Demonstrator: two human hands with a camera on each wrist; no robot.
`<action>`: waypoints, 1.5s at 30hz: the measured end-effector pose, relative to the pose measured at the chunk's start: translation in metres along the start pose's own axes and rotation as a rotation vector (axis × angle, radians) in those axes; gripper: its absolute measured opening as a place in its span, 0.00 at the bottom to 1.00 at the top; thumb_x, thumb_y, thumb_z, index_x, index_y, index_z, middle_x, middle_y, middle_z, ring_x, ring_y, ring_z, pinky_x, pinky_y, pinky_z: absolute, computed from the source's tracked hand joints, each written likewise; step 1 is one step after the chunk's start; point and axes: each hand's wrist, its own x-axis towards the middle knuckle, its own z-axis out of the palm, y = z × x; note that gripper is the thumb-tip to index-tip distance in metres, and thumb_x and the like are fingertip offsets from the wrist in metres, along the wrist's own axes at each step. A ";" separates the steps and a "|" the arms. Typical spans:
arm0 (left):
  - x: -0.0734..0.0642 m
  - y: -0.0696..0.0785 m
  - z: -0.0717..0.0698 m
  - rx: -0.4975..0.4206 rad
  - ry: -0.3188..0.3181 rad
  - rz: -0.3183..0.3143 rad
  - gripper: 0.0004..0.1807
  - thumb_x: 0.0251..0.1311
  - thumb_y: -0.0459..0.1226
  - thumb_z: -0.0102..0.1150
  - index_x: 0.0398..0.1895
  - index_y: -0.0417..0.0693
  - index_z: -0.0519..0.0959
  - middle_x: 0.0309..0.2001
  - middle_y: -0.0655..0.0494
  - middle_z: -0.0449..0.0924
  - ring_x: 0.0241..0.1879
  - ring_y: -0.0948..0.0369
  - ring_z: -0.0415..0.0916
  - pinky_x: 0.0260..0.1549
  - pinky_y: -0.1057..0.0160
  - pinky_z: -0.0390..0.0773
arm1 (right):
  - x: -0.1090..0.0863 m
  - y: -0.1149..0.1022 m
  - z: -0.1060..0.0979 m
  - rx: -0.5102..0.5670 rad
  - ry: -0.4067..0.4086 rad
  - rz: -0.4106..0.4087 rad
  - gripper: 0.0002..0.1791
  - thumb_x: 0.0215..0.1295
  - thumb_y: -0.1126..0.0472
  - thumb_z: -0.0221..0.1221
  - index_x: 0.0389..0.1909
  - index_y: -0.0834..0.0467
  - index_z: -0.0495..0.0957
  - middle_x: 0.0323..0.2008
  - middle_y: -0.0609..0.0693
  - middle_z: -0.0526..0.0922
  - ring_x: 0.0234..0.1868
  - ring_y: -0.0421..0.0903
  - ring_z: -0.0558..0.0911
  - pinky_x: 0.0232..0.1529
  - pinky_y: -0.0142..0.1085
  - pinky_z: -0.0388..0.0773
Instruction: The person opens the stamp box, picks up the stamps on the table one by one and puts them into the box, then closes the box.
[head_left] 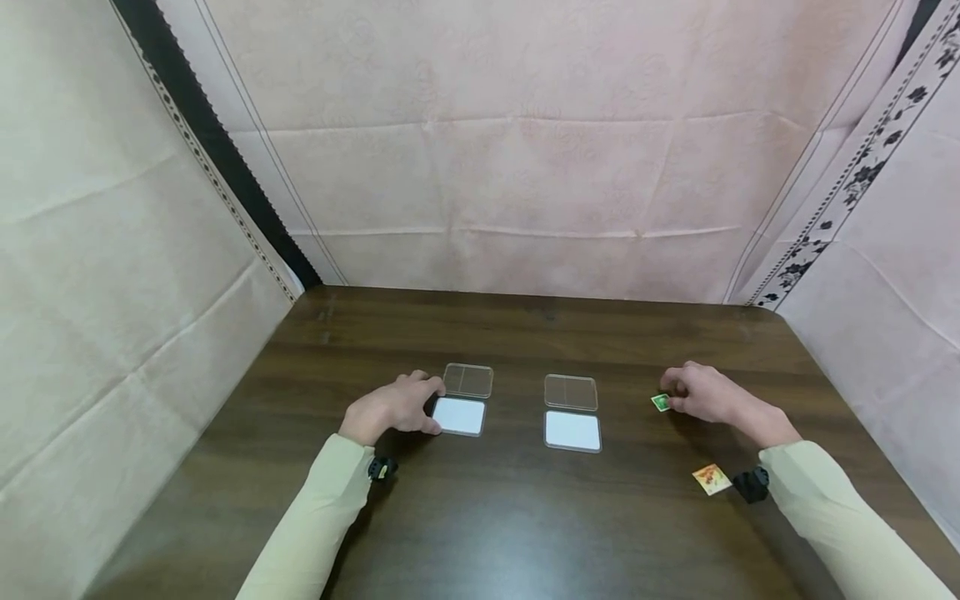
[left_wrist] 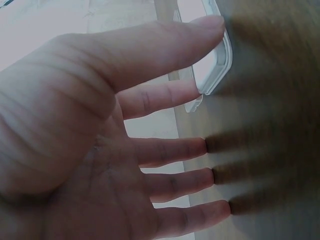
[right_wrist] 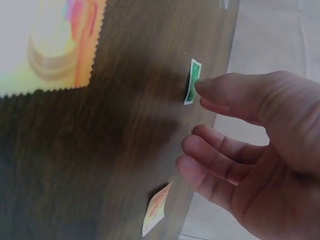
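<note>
With thumb and index finger my right hand (head_left: 705, 393) pinches the edge of a small green postage stamp (right_wrist: 193, 82), low over the table. The other fingers are bent and hold nothing. My left hand (head_left: 401, 404) rests at the left side of an opened clear plastic case (head_left: 459, 416) with a white insert. Its thumb (left_wrist: 200, 32) lies along the case's edge, the index fingertip is at the corner, and the remaining fingers reach down to the tabletop, nearly straight. A second case (head_left: 572, 430), opened the same way, lies to the right.
An orange and yellow stamp (head_left: 711, 479) lies by the right wrist. Another red and cream stamp (right_wrist: 156, 209) shows below the right fingers in the right wrist view. The brown wooden table (head_left: 480, 517) is enclosed by pale cloth walls (head_left: 525, 167) at the back and sides.
</note>
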 end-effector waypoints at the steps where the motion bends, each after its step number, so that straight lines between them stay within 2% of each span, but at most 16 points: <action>1: 0.000 0.000 0.000 0.002 -0.001 -0.003 0.31 0.54 0.49 0.70 0.61 0.55 0.71 0.65 0.47 0.67 0.54 0.49 0.66 0.49 0.45 0.74 | 0.000 0.000 0.000 0.012 -0.004 -0.002 0.07 0.60 0.63 0.64 0.40 0.57 0.80 0.24 0.45 0.73 0.28 0.42 0.68 0.29 0.35 0.65; 13: 0.002 0.004 -0.002 0.003 -0.008 -0.012 0.32 0.55 0.48 0.70 0.62 0.55 0.71 0.66 0.47 0.66 0.55 0.49 0.66 0.50 0.46 0.74 | 0.005 0.004 -0.002 0.068 -0.052 0.003 0.05 0.61 0.64 0.63 0.37 0.56 0.79 0.23 0.45 0.74 0.24 0.41 0.68 0.27 0.34 0.64; 21: 0.001 0.004 -0.003 0.000 -0.006 -0.020 0.32 0.55 0.48 0.71 0.62 0.56 0.71 0.65 0.47 0.67 0.55 0.49 0.65 0.49 0.45 0.74 | 0.006 0.006 -0.003 0.096 -0.051 0.020 0.04 0.61 0.63 0.64 0.33 0.56 0.77 0.25 0.46 0.73 0.26 0.42 0.69 0.29 0.35 0.65; 29: 0.000 0.005 -0.003 0.002 -0.008 -0.018 0.31 0.55 0.48 0.70 0.62 0.56 0.71 0.67 0.47 0.66 0.56 0.49 0.65 0.50 0.46 0.73 | 0.005 0.006 -0.002 0.112 -0.050 0.044 0.08 0.61 0.62 0.65 0.31 0.56 0.74 0.25 0.46 0.74 0.26 0.41 0.69 0.29 0.34 0.65; 39: 0.000 0.004 -0.002 0.007 -0.006 -0.012 0.31 0.55 0.48 0.70 0.62 0.56 0.71 0.67 0.47 0.66 0.56 0.50 0.65 0.50 0.47 0.73 | 0.003 0.005 0.000 0.156 -0.063 0.091 0.09 0.63 0.61 0.64 0.32 0.56 0.71 0.26 0.47 0.74 0.26 0.42 0.71 0.27 0.35 0.66; 45: 0.000 0.003 -0.001 0.011 -0.006 -0.013 0.31 0.55 0.48 0.70 0.62 0.56 0.71 0.66 0.47 0.66 0.55 0.50 0.65 0.50 0.47 0.73 | 0.002 0.005 0.003 0.167 -0.027 0.085 0.07 0.63 0.63 0.62 0.31 0.56 0.72 0.24 0.47 0.74 0.24 0.42 0.72 0.24 0.34 0.68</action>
